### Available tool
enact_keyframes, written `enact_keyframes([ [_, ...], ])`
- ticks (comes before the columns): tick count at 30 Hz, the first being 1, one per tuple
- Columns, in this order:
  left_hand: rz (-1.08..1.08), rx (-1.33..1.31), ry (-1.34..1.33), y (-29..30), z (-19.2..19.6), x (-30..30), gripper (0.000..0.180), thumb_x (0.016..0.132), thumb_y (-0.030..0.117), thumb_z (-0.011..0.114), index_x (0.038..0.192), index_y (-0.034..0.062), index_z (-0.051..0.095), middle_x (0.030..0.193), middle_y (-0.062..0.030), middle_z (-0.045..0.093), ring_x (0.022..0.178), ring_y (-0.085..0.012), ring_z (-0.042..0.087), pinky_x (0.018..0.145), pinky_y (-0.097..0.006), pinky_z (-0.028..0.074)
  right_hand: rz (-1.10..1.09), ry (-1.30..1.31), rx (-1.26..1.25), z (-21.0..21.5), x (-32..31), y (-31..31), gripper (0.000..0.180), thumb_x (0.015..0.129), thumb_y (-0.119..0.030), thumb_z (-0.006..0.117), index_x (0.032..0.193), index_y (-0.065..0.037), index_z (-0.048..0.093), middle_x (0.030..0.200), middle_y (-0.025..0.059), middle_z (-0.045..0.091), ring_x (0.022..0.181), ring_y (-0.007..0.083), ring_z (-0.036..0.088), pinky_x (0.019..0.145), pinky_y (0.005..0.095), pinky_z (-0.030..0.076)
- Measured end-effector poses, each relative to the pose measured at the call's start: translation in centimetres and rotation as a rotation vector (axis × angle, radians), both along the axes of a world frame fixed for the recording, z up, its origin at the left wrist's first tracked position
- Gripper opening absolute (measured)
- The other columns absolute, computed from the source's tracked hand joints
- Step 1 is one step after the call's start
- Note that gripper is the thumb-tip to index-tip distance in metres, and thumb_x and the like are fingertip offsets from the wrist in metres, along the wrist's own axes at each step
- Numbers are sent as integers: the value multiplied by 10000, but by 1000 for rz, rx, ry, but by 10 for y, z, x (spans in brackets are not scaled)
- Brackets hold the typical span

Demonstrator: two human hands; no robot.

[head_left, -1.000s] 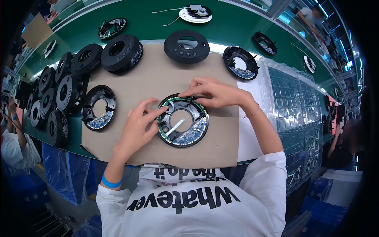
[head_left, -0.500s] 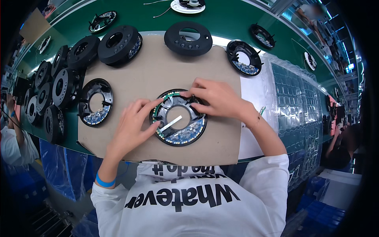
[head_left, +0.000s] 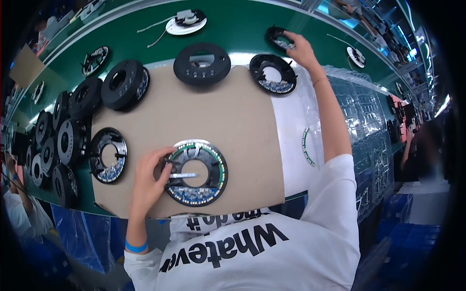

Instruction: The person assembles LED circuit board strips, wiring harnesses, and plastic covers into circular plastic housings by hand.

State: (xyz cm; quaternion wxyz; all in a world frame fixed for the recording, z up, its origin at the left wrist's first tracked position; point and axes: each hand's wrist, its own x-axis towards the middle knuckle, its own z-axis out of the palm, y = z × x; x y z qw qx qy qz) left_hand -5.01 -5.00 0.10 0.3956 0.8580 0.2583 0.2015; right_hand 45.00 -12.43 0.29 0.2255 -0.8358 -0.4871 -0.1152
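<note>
The left hand (head_left: 148, 178) grasps the left rim of the near ring-shaped housing (head_left: 212, 169), thumb and fingers bent around its edge, probably to steady it while the other arm is stretched out. The right hand (head_left: 302, 51) is at the far ring housing (head_left: 273, 37) on the green table; its fingers touch it, but I cannot tell whether they grip. The near housing lies open side up on a flat brown mat (head_left: 242, 119), perhaps so its glossy plastic does not rub. A pale, straight strip (head_left: 183, 175) crosses partly over its round opening, above a dense blue circuit board (head_left: 194, 195). To the right, a thin, curved green LED strip (head_left: 306, 147) rests apart on smooth white sheeting (head_left: 290, 138), beside crinkled clear plastic (head_left: 357, 116). Beyond the mat's middle stands a matte black ring cover (head_left: 186, 69).
</note>
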Motion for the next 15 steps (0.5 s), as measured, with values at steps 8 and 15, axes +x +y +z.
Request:
enact_keyframes([
  [8, 27, -10, -32, -3, -7, -10, 234, 766, -3, 592, 988, 46, 645, 1022, -131, 640, 897, -268, 588, 778, -328, 466, -196, -9, -381, 0, -8, 13, 497, 708, -250, 709, 1182, -240, 562, 1035, 64, 595, 1079, 294, 516, 886, 496, 389],
  [15, -12, -28, -18, -3, -3, -10, 221, 761, -8, 603, 970, 38, 659, 1003, -142, 649, 913, -266, 608, 789, -328, 478, -97, -355, -19, 4, -11, 11, 126, 731, -152, 686, 840, -115, 634, 912, 23, 601, 933, 238, 567, 742, 404, 453],
])
